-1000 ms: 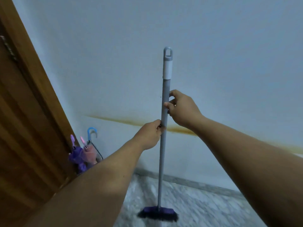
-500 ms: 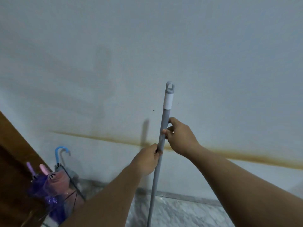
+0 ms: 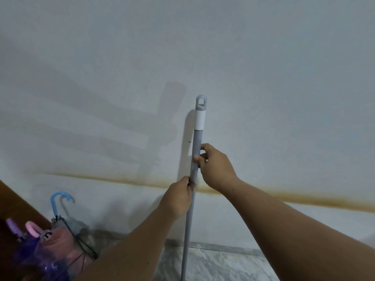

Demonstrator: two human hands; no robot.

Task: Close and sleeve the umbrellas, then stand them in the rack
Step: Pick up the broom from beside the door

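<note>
A grey broom handle (image 3: 196, 151) with a white collar and a hanging loop on top stands upright close to the white wall. My left hand (image 3: 178, 197) grips it lower down; my right hand (image 3: 215, 167) holds it just above with fingers curled around. At the lower left, a black wire rack (image 3: 81, 240) holds three closed umbrellas: one with a blue hooked handle (image 3: 55, 201), a pink one (image 3: 58, 240) and a purple one (image 3: 22, 252) in clear sleeves. The broom head is out of view.
A white wall (image 3: 263, 78) with a brownish stain line fills most of the view. A brown wooden door (image 3: 18, 201) edges in at the lower left. Marble-patterned floor (image 3: 219, 266) runs along the bottom.
The view has tilted up and to the right, so the door and the broom head have slid out of frame. Both hands keep their hold on the broom handle, now nearer the wall.
</note>
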